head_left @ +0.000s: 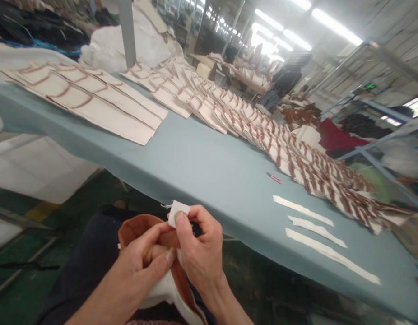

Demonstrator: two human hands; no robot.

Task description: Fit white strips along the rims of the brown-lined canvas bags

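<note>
My left hand [144, 259] is closed round a brown and cream fabric piece [139, 228] held over my lap, thumb pressed on top. My right hand [200, 246] pinches a small white label [178, 211] against the top of that fabric with thumb and fingers. Both hands touch each other just in front of the near edge of the blue-grey table [202, 167]. A thin thread end sticks out beside the label.
Long rows of cream pieces with brown trim [249, 122] cover the table's far side, with a larger stack [90, 97] at left. Three white strips [317, 230] and a small red pen-like object [274, 178] lie at right. A person [285, 81] stands far back by metal racks.
</note>
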